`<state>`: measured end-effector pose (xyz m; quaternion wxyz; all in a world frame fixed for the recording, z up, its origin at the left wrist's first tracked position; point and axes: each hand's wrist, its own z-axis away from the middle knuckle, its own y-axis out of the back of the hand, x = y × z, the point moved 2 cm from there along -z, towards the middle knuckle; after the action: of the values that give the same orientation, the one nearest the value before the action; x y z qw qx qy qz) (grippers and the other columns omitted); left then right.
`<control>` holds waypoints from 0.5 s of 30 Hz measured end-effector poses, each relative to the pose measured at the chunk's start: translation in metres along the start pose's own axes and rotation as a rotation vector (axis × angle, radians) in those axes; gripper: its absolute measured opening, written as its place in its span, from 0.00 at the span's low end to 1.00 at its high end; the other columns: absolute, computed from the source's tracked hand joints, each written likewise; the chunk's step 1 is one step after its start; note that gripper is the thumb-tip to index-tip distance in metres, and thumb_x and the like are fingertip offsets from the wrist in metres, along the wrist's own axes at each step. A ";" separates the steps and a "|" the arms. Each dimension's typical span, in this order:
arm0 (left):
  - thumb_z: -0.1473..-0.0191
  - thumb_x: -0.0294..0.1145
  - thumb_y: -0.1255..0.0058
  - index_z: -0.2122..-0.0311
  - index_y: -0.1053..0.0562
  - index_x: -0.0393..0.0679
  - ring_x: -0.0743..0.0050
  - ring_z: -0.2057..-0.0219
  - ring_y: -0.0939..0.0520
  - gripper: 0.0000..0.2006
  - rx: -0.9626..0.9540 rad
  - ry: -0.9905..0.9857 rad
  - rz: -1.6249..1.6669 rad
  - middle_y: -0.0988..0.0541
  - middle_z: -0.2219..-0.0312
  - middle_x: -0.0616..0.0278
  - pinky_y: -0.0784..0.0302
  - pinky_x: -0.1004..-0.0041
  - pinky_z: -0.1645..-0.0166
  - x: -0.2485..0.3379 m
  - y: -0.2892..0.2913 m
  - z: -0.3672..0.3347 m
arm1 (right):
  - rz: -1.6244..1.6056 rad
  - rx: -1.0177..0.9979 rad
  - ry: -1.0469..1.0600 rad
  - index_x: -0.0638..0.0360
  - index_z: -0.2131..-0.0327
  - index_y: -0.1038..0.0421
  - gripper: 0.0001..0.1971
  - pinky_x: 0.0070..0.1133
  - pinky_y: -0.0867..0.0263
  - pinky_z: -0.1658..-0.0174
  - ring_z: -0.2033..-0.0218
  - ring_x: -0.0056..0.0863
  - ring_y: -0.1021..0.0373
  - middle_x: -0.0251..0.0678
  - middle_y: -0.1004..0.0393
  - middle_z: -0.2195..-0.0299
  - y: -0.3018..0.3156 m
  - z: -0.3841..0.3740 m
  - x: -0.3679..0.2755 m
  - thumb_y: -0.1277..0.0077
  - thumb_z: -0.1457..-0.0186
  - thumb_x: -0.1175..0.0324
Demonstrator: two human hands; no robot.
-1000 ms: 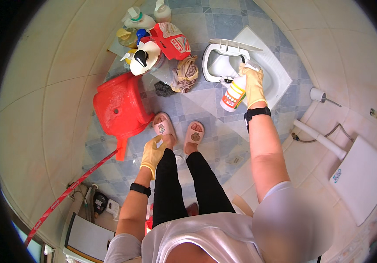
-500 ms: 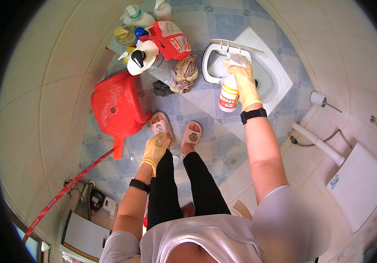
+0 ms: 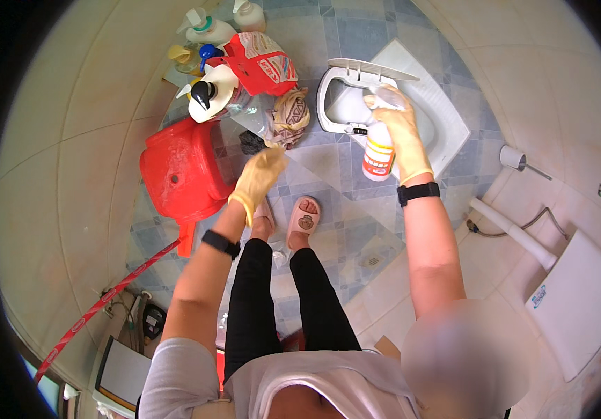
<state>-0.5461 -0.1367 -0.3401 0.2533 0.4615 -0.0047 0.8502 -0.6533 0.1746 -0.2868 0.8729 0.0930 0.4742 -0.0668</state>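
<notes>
Wrapped round its neck, the gloved right hand had the spray bottle near the white seat, long axis running away from the body, base nearer the person! Left hand, by the crumpled cloth: grip, I couldn't tell.

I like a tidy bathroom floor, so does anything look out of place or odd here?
Yes, mildly: between the red packet and the gloved left hand, a patterned cloth lies crumpled on the floor, with a dark clump beside it. They look dropped rather than put away.
</notes>
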 end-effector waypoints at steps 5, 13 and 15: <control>0.42 0.46 0.49 0.47 0.29 0.38 0.67 0.51 0.24 0.25 -0.003 0.056 0.259 0.23 0.53 0.55 0.29 0.68 0.48 0.057 -0.003 -0.066 | 0.494 0.083 -0.119 0.61 0.54 0.28 0.24 0.22 0.32 0.55 0.59 0.28 0.25 0.40 0.21 0.61 -0.038 -0.018 0.004 0.38 0.60 0.75; 0.41 0.61 0.59 0.41 0.43 0.26 0.39 0.46 0.29 0.41 -0.165 0.187 0.771 0.34 0.45 0.32 0.32 0.52 0.41 0.129 -0.010 -0.160 | -0.070 0.245 0.021 0.70 0.54 0.31 0.22 0.23 0.27 0.62 0.67 0.32 0.23 0.48 0.21 0.65 0.037 -0.014 0.018 0.51 0.58 0.86; 0.42 0.63 0.59 0.40 0.46 0.25 0.34 0.44 0.32 0.44 -0.192 0.359 0.881 0.37 0.44 0.28 0.34 0.52 0.40 0.161 -0.035 -0.174 | -0.029 0.375 -0.014 0.70 0.54 0.31 0.22 0.23 0.27 0.62 0.67 0.34 0.23 0.49 0.21 0.66 0.074 -0.013 0.016 0.52 0.57 0.86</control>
<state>-0.7385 0.0043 -0.3211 -0.0928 0.2361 -0.2342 0.9385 -0.6398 0.2494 -0.2993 0.8426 0.2469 0.4485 -0.1674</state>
